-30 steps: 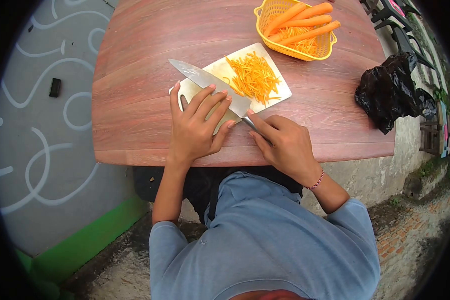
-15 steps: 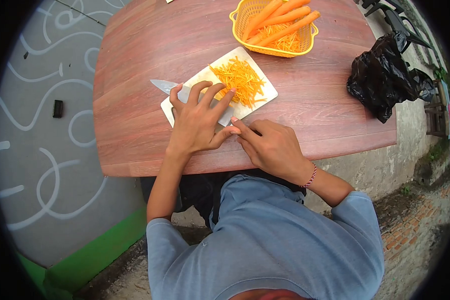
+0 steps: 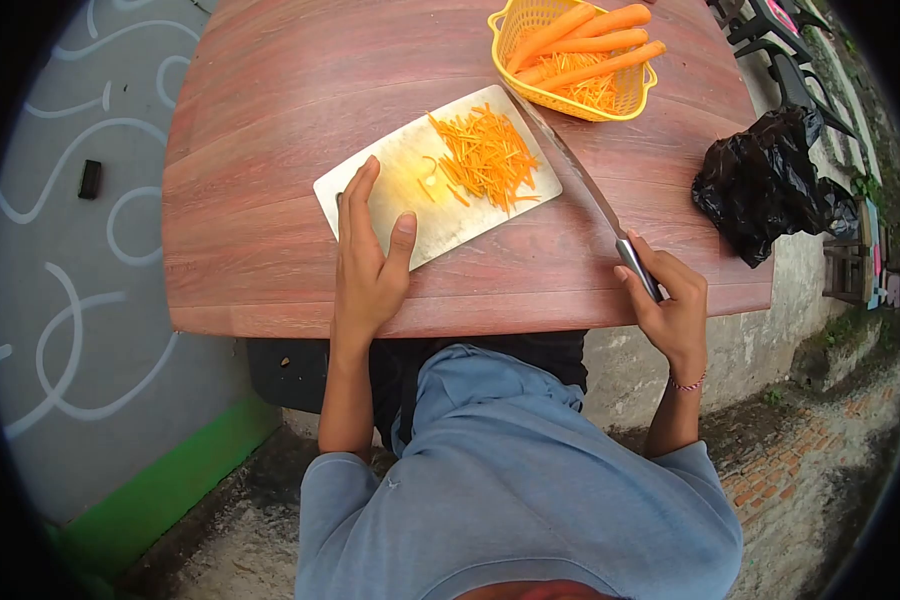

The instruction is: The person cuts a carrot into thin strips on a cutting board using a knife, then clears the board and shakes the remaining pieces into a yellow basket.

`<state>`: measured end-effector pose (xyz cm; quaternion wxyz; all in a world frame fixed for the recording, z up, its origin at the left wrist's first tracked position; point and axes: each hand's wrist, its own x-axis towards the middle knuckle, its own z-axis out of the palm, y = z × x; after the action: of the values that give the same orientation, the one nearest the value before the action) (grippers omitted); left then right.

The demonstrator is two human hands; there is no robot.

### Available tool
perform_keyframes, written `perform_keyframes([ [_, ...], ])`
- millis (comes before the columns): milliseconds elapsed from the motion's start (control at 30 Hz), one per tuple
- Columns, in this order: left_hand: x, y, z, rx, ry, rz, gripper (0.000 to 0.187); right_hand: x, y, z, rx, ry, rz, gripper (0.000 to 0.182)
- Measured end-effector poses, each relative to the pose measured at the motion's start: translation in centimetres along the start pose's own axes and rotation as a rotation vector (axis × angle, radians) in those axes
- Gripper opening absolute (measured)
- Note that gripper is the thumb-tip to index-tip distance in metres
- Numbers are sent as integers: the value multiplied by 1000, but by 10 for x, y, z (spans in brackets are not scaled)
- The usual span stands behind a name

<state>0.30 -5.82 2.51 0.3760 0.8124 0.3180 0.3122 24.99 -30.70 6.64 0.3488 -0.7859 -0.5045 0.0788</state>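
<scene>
A white cutting board [image 3: 460,228] lies tilted on the wooden table, with a heap of carrot strips [image 3: 486,155] on its right half. My left hand [image 3: 372,258] is at the board's left, near edge, fingers stretched out and thumb apart, holding nothing. In my right hand [image 3: 670,300] is a kitchen knife [image 3: 582,176], gripped by its metal handle. The blade points up and left, its tip close to the board's far corner and the basket. A yellow plastic basket [image 3: 642,98] at the back holds several whole peeled carrots [image 3: 598,43] and more strips.
The reddish wooden table [image 3: 260,200] ends close to my body. A crumpled black plastic bag [image 3: 765,185] sits at its right edge. Dark plastic chairs [image 3: 785,40] stand beyond. On the painted floor at left is a small black object [image 3: 90,180].
My right hand has moved right with the knife, taking the blade off the board. My left hand has come off the blade to the board's near-left edge and opened.
</scene>
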Motion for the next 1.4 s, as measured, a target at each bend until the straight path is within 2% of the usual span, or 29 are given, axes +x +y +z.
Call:
perform_keyframes([
  [133, 6, 4, 13, 102, -23, -26, 69, -12, 17, 2, 21, 25, -59, 40],
  [233, 12, 10, 22, 20, -31, -44, 71, -8, 9, 4, 82, -20, 34, 40],
  [300, 15, 11, 25, 2, -38, -70, 72, -1, 2, 2, 167, -141, 253, 40],
  [433, 18, 4, 29, 14, -29, -30, 73, 8, -1, 4, 234, -173, 292, 39],
  [533, 14, -4, 35, 134, -9, 28, 81, 10, 1, 5, 277, -196, 351, 39],
  [600, 8, -10, 39, 512, -34, 201, 97, 12, -1, 6, 337, -223, 376, 39],
  [633, 6, -11, 40, 509, -33, 197, 97, 12, 1, 6, 334, -226, 377, 39],
  [700, 2, -10, 37, 659, -65, 190, 111, 11, 6, 11, 449, -244, 408, 40],
  [1000, -16, -26, 6, 622, -83, 165, 121, 13, -3, 31, 566, -235, 417, 41],
  [1133, -6, -15, 12, 522, -32, 66, 112, 19, -10, 41, 598, -272, 410, 42],
  [1200, 1, -9, 16, 188, 37, -45, 101, 19, -8, 47, 604, -278, 411, 43],
  [1300, 10, -6, 23, 103, 71, -99, 92, 20, -10, 51, 630, -282, 444, 43],
  [1400, 14, -8, 32, 123, 81, -69, 90, 18, -14, 53, 648, -306, 492, 43],
])
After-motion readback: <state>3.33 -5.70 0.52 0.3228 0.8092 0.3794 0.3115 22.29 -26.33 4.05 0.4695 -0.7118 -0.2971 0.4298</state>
